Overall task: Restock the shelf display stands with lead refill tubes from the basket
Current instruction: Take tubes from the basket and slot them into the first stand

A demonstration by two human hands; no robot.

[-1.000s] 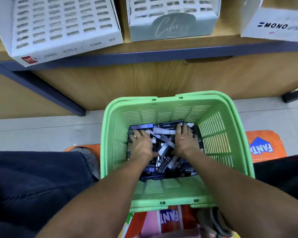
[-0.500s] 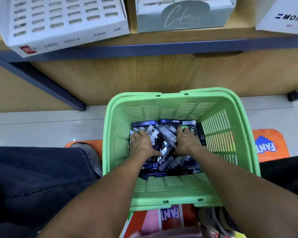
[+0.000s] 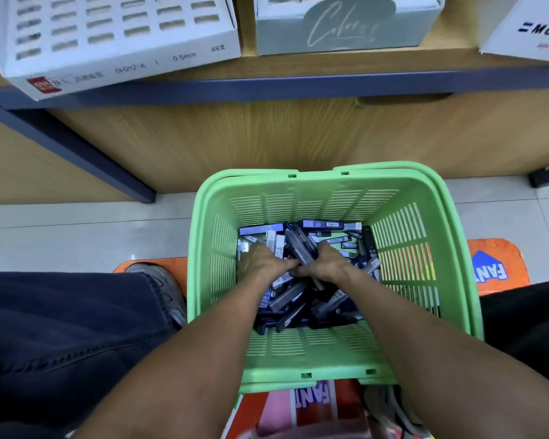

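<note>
Tiled shop floor below a wooden shelf [image 3: 298, 63], with a green slatted plastic basket [image 3: 425, 248].
Left hand [image 3: 260, 263] and right hand [image 3: 325, 264] curl into the dark, flat lead refill tubes [image 3: 298, 299], which lie heaped under and around both grips.

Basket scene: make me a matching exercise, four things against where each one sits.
Things:
1. lead refill tubes
2. green basket
3. white slotted display stand
4. left hand

Places:
A. on the shelf, upper left
B. heaped in the basket's bottom
C. on the floor below the shelf
D. down among the tubes, beside the right hand

Pairs: 1-B, 2-C, 3-A, 4-D
</note>
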